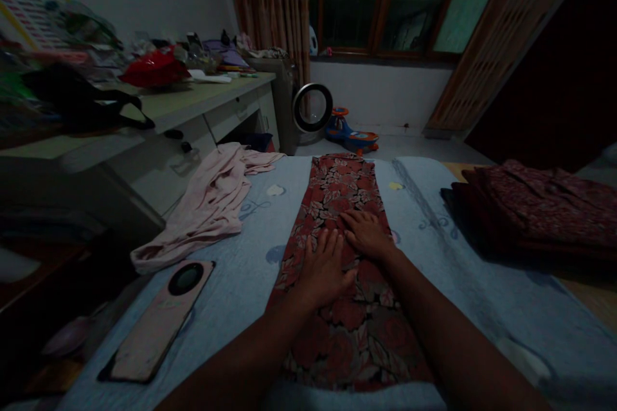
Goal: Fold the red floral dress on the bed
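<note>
At the bed's [231, 295] near left edge lies a phone [159, 321], face down, and beyond it a pink garment [207, 205] spills over the left edge toward the desk [212, 99]. Down the middle of the bed runs a red floral cloth [347, 192], folded into a long strip from the near edge to the far edge. The left hand [325, 270] lies flat on the strip, fingers spread and gripping nothing. Just beside it, a little farther up, the right hand [366, 232] presses palm down on the cloth, fingers loosely together. At the right edge sits a stack of dark red clothes [540, 212].
</note>
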`<state>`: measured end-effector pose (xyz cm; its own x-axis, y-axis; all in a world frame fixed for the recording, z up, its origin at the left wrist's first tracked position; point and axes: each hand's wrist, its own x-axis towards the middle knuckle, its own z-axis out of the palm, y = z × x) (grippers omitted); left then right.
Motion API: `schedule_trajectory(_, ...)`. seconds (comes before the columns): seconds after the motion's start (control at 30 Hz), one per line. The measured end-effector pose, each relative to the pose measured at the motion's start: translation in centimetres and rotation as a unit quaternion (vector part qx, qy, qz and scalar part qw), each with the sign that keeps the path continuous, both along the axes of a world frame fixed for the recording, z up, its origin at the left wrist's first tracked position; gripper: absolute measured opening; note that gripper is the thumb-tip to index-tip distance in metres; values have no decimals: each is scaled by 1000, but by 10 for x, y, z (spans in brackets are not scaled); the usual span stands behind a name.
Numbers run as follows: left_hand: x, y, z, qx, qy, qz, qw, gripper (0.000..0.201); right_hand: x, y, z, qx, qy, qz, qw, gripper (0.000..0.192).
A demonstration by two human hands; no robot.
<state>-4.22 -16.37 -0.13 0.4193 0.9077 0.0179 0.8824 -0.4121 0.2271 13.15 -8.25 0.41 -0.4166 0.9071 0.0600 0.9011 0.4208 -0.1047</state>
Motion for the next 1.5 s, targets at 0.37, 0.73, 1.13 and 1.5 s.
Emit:
schedule_trajectory(0.37, 0, -1, -3, 17, 2, 1, 1000, 82, 11, 14, -14, 26, 50, 10, 998, 45)
schedule_trajectory(0.73, -1, -1, -2, 6, -4, 0, 1000, 82, 10, 5, -2, 111, 192, 19, 975, 24)
schedule_trajectory(1.13, 0, -1, -4, 15, 6, 3, 1000, 83, 7, 6, -4, 52, 110, 30, 992, 19)
schedule_trajectory(1.5, 0, -1, -3, 11, -1, 5, 1000, 82, 13, 9, -19, 20, 104, -8, 994, 51)
